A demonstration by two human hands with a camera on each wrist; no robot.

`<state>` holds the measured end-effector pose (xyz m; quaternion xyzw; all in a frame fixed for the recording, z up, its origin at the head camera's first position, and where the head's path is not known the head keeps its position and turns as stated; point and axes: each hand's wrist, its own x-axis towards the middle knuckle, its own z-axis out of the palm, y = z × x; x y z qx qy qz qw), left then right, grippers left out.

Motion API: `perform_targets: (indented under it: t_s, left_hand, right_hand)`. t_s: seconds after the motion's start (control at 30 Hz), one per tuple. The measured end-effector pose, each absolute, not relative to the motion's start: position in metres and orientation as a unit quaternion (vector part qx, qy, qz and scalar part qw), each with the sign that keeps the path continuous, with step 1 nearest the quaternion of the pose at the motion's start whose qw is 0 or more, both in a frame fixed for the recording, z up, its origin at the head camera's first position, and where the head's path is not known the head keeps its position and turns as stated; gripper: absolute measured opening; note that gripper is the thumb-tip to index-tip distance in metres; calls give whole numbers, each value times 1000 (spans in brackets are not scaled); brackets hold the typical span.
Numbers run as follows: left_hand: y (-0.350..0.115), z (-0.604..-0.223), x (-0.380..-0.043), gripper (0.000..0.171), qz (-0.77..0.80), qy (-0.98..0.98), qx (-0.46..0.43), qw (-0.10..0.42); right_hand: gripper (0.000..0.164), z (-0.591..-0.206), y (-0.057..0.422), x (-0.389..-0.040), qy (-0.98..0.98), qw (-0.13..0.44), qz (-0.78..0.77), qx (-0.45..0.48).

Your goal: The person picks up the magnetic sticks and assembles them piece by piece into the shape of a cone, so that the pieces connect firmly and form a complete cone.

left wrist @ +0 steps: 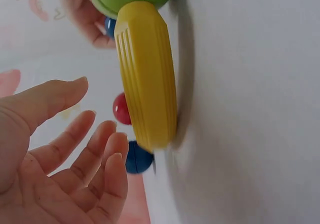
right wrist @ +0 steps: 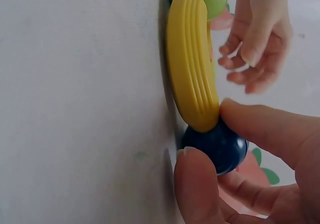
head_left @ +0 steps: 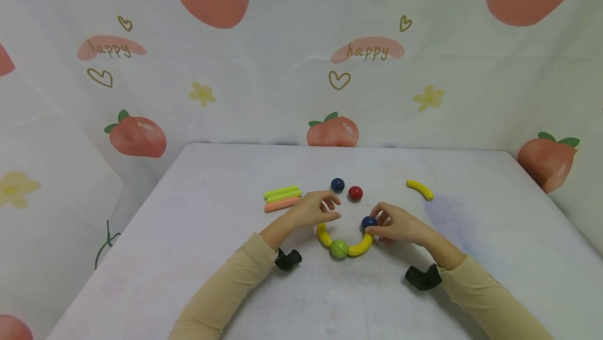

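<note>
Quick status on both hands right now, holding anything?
Left hand: open, holding nothing.
Right hand: closed on a dark blue ball, at the end of a yellow curved piece.

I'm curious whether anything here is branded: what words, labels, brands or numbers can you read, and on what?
"happy": left pink patch on the white backdrop.
"happy": right pink patch on the same backdrop.
No lettering, brand or number can be made out on the blue balls, green ball or curved yellow pieces; the lime sticks are too small to tell.
</note>
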<state>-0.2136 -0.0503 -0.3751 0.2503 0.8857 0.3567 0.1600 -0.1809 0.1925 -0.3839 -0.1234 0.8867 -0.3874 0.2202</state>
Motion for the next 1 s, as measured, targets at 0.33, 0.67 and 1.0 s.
perform_targets:
  t_s: [0.33, 0.67, 1.0]
  left_hand:
    - [-68, -382, -207, 41, 339, 901, 177, 207]
    - [-70, -383, -201, 47, 321, 895, 168, 260]
    - [-68, -386, -202, 39, 357, 888, 173, 233]
  right_hand:
    - [44, -380, 197, -175, 887, 246, -372, -120]
    - [43, -380, 194, -172, 882, 270, -367, -118]
    - [42, -377, 194, -170, 867, 289, -359, -191]
